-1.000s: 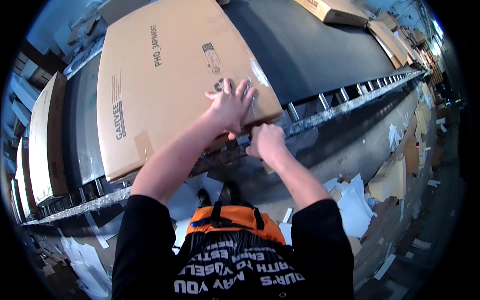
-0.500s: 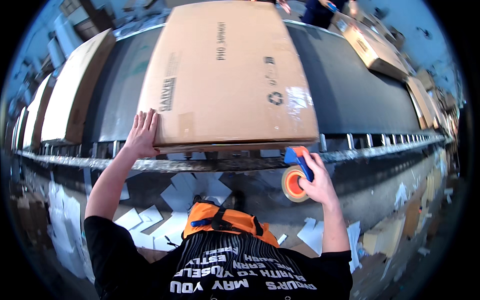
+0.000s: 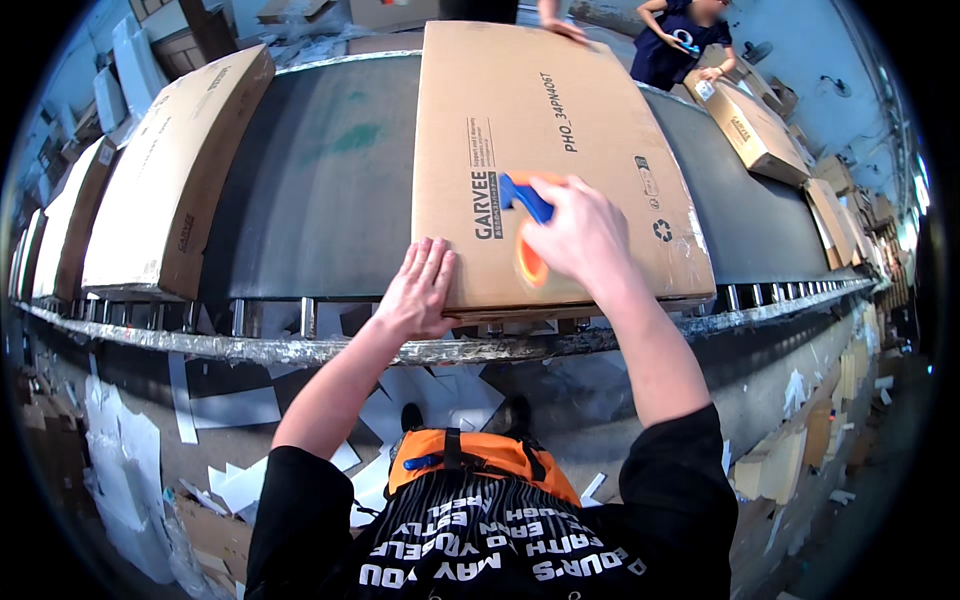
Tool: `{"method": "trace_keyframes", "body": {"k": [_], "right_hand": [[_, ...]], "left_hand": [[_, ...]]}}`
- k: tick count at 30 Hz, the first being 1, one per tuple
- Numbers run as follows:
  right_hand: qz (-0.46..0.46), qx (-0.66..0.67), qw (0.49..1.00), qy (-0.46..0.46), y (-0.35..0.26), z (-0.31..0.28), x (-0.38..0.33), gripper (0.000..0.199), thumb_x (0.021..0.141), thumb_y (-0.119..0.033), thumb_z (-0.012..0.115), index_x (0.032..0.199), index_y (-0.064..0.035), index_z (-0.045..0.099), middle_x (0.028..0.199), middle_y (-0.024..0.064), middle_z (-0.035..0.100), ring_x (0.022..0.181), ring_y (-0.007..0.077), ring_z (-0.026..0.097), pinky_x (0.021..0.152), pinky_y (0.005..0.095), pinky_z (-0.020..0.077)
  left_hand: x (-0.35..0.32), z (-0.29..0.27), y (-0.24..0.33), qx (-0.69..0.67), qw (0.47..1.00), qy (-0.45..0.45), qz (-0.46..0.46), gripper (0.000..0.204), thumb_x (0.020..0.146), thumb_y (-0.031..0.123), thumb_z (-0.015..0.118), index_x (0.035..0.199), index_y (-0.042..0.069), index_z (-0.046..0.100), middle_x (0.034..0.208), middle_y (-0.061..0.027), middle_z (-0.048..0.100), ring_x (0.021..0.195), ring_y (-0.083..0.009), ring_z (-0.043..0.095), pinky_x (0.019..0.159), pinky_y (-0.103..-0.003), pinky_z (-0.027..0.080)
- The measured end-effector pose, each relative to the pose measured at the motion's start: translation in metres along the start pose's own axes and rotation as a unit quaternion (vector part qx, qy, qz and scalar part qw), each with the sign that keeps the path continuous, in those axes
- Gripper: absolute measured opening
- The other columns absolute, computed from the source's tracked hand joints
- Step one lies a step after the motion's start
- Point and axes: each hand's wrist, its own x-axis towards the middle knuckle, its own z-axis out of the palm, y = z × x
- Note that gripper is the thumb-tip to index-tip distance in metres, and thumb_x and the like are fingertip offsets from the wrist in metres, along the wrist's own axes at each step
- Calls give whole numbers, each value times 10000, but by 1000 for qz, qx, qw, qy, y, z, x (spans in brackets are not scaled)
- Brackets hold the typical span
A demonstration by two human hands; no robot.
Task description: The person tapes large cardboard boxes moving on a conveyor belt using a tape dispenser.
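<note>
A large flat cardboard box lies on the dark conveyor belt straight in front of me. My left hand presses flat on the box's near left corner, fingers spread. My right hand grips a tape dispenser with a blue handle and an orange roll, held against the top of the box near its front edge.
Another long cardboard box lies on the belt to the left, more boxes to the right. Metal rollers edge the conveyor. Two other people stand at the far side. Paper scraps litter the floor.
My right hand has lifted the tape dispenser from below the conveyor edge onto the top of the box. My left hand has shifted right along the box's near edge.
</note>
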Motion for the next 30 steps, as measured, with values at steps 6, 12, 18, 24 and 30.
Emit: {"method": "trace_keyframes", "body": {"k": [6,12,18,24,30], "right_hand": [[109,-93,948,-284,-32,45,11,430,639,-281,666,995,-50,726,951,222,701,911,364,688,827,419,560],[96,-124,945,-288,-13,97,-120,455,658,-310,668,1096,-195,710,963,146,721,911,306,704,868,432,554],[-28,-144,932,-330,-23,184,-93,294,735,-299,672,962,-128,747,909,96,733,890,237,715,797,358,549],[232,348,891,-177,134,103,-164,634,646,-168,705,1275,-227,653,1219,67,672,1003,180,670,900,328,523],[282,580,750,144,400,-21,-184,715,607,6,541,1320,61,537,1054,129,679,867,166,659,782,261,529]], "left_hand": [[6,5,4,-28,1000,-13,4,1101,675,489,769,1482,-47,244,1495,-300,310,1369,-495,326,1163,-539,239],[13,-38,8,84,984,-143,68,942,742,434,704,1534,375,197,1609,-125,164,1229,-664,352,1007,-703,337],[40,-57,38,118,968,-217,42,887,763,446,703,1514,424,232,1621,-108,127,1137,-713,393,836,-699,468],[42,-49,41,161,952,-257,34,932,718,318,710,1521,381,240,1621,-148,90,1160,-706,366,899,-707,434],[40,-52,42,176,937,-302,-7,915,685,311,730,1501,340,318,1612,-163,115,1227,-695,309,996,-682,387]]}}
